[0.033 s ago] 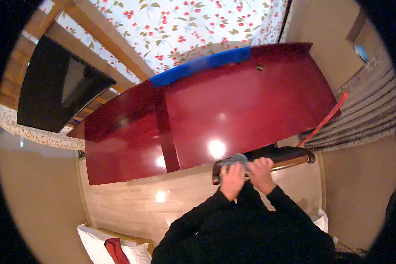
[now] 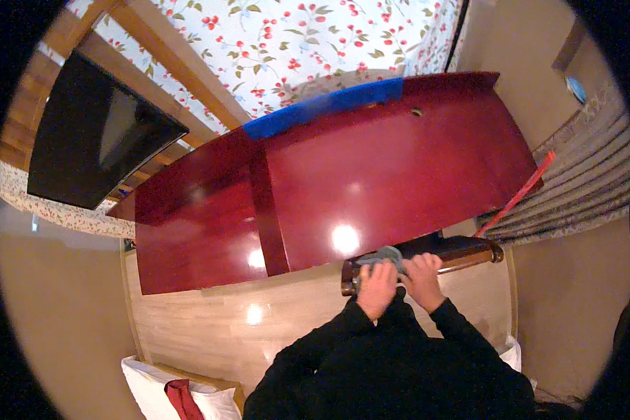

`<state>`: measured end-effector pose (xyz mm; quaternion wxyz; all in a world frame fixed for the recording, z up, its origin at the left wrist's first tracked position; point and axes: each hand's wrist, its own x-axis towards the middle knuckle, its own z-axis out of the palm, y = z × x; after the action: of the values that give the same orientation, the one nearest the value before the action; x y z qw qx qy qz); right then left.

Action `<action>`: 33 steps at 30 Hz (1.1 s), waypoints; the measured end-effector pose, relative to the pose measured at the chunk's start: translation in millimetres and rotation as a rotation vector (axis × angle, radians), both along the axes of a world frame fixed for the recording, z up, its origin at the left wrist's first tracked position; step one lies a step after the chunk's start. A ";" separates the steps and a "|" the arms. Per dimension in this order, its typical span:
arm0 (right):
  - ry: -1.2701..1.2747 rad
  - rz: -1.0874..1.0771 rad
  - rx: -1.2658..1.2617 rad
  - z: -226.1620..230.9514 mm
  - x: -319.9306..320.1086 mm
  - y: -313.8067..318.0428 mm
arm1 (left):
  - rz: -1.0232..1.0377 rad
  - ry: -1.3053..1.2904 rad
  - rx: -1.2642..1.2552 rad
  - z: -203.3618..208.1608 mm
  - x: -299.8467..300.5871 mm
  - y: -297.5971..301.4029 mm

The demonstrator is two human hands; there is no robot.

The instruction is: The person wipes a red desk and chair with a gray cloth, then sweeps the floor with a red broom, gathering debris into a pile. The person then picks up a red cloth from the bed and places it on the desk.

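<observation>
A grey cloth (image 2: 388, 253) is bunched up in front of my fingers, over the left end of a long dark wooden piece with rounded ends (image 2: 469, 255). My left hand (image 2: 376, 288) is closed on the cloth's near side. Beside it, my right hand (image 2: 423, 280) has its fingers curled on the cloth's right edge. Both palms face down, so the undersides of my fingers are hidden. The wooden piece looks like a bench or stool with a black top. It stands close to the near edge of a dark red desk (image 2: 371, 175).
A blue strip (image 2: 329, 105) runs along the desk's far edge, before a cherry-patterned curtain (image 2: 294, 42). At far left is a black screen (image 2: 98, 133). A red stick (image 2: 518, 192) leans by a grey curtain (image 2: 581, 182). White bedding (image 2: 147, 392) lies lower left on the floor side.
Both hands and the cloth have shifted slightly to the right. The view has tilted a little; the desk and the wooden piece look otherwise the same.
</observation>
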<state>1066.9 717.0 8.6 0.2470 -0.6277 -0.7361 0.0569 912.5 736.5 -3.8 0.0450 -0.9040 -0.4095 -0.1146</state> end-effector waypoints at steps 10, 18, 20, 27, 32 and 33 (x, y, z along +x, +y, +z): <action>0.069 0.065 -0.125 -5.3 -65.1 9.1 | 0.137 -0.122 -0.136 12.0 -58.2 3.1; -0.035 -0.116 -0.030 5.5 -16.1 -22.3 | -0.171 -0.110 -0.108 8.2 -24.8 2.8; -0.061 -0.203 0.000 6.0 -3.4 -29.0 | -0.227 -0.085 -0.057 5.3 -8.8 1.8; 0.093 -0.102 0.038 -7.0 -4.7 -36.9 | -0.142 -0.198 -0.146 5.6 -3.6 2.9; 0.022 -0.073 0.013 -6.7 27.1 -39.8 | -0.142 -0.093 -0.028 3.0 19.8 -0.3; 0.004 -0.073 0.011 -6.4 38.4 -39.7 | -0.152 -0.117 0.000 1.3 33.2 -0.6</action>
<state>1105.3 677.3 2.2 0.2537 -0.6527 -0.7125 0.0452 945.7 735.9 -2.5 0.0121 -0.9242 -0.3417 -0.1705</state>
